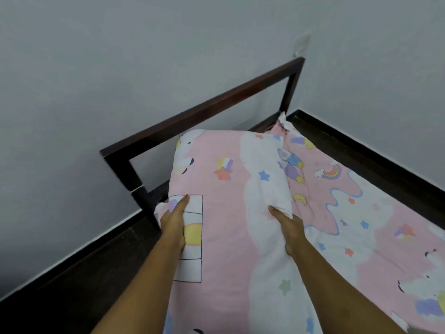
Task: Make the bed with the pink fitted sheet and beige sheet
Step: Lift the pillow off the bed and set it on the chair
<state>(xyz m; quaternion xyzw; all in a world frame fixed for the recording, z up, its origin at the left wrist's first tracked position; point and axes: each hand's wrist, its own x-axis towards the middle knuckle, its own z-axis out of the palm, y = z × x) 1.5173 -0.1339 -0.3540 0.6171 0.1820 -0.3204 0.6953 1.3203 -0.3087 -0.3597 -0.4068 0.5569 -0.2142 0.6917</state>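
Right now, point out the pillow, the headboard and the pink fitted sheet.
pillow (224, 213): head view, pink middle of its top face.
headboard (202, 108): head view, middle of the dark top rail.
pink fitted sheet (361, 208): head view, flat stretch right of the pillow.

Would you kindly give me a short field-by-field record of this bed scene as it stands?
held item: pink cartoon-print pillow
left hand: grips the pillow's left edge, thumb on top
right hand: grips its right edge, fabric bunched
mattress cover: pink patterned fitted sheet, rumpled at the far corner
headboard: dark wooden rail frame beside the grey wall
beige sheet: not in view
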